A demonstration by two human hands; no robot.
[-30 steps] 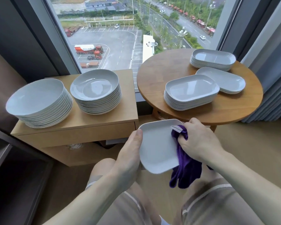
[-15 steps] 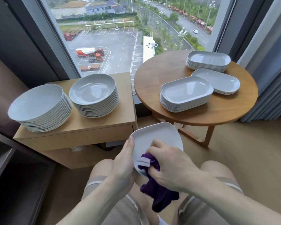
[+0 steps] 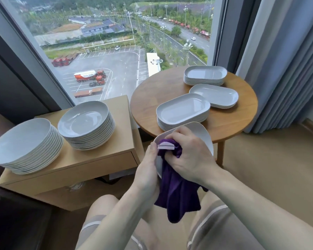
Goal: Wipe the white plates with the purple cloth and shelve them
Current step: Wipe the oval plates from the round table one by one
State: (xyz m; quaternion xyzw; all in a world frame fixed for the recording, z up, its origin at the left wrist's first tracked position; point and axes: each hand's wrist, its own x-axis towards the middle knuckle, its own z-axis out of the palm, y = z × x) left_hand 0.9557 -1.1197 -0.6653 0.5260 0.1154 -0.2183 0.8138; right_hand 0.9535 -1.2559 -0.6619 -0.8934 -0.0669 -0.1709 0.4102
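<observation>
The left hand (image 3: 148,168) grips the near edge of one white plate (image 3: 202,136), held tilted above the lap, while the right hand (image 3: 190,156) bunches the purple cloth (image 3: 177,192) in curled fingers against its face. Wiping is under way and, by my judgement, far from finished: five stacks wait, two of round plates (image 3: 85,121) on the low cabinet (image 3: 98,159), three of oblong plates (image 3: 182,110) on the round worktop (image 3: 152,98). No shelving shows yet.

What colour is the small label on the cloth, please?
Pale lilac label on the purple cloth, head view.
</observation>
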